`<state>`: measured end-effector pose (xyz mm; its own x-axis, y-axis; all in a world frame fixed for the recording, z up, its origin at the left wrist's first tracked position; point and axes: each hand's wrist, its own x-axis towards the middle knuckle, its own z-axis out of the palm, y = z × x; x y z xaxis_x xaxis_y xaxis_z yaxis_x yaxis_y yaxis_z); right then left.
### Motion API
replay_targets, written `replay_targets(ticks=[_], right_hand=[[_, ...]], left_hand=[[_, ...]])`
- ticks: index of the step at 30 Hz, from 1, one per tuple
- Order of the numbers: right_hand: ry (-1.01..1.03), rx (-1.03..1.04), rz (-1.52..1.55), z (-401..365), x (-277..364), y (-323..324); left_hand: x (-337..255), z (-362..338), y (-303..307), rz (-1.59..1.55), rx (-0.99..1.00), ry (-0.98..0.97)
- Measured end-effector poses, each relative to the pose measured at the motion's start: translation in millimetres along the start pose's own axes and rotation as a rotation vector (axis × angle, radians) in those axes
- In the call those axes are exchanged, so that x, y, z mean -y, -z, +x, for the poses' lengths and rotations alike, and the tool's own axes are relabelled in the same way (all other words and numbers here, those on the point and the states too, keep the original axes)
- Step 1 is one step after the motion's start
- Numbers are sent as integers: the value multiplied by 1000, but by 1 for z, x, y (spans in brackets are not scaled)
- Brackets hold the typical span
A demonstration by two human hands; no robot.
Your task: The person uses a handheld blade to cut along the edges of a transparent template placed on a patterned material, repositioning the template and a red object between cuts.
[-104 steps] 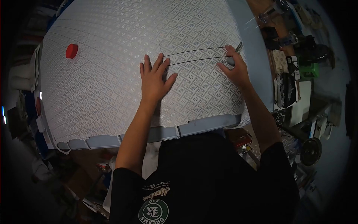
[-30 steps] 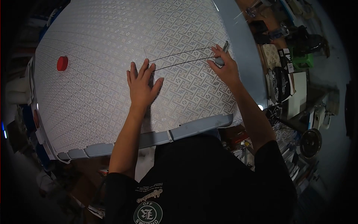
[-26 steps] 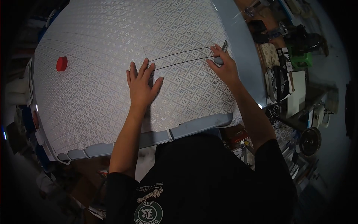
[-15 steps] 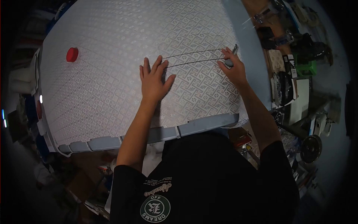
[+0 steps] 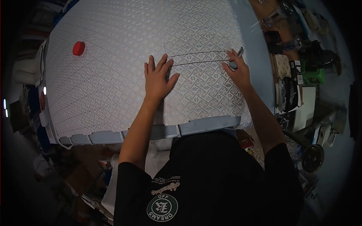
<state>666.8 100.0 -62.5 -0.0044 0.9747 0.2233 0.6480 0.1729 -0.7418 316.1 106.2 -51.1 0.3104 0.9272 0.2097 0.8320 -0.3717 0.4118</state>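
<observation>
My left hand (image 5: 158, 81) lies on the patterned pale cover (image 5: 200, 90) with its fingers spread. Two thin dark lines, like stretched cord (image 5: 200, 62), run side by side from its fingertips to my right hand (image 5: 239, 71). That hand is closed around a small grey-handled tool (image 5: 233, 65) whose metallic end points up and away, near the cover's right side. I cannot tell the tool's exact kind. To the left on the cover stands a round red object (image 5: 78, 48), apart from both hands.
A grey-blue strip (image 5: 162, 132) with pale ties edges the near side, and a grey-blue band (image 5: 260, 64) borders the right. Beyond it are small boxes (image 5: 296, 67), a green container (image 5: 313, 76) and a dark round dish (image 5: 313, 158). My body stands against the near edge.
The view has shifted slightly, so the red object and both hands appear a little further right. Both hands keep nearly the same pose on the cover.
</observation>
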Motion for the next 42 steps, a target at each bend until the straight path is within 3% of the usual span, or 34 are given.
replay_targets(ticks=[31,34,40,42], right_hand=[[72,-60,-27,0,-17,-9],[74,-65,-23,0,-16,-8],[110,-51,-59,1,-15,-8],[115,-42,-64,2,-13,-6]], left_hand=[[-9,7,3,-93,15,75],[-26,19,-5,70,-66,53],[-108,87,-48,12,10,-19],[-136,102,-46,61,54,42]])
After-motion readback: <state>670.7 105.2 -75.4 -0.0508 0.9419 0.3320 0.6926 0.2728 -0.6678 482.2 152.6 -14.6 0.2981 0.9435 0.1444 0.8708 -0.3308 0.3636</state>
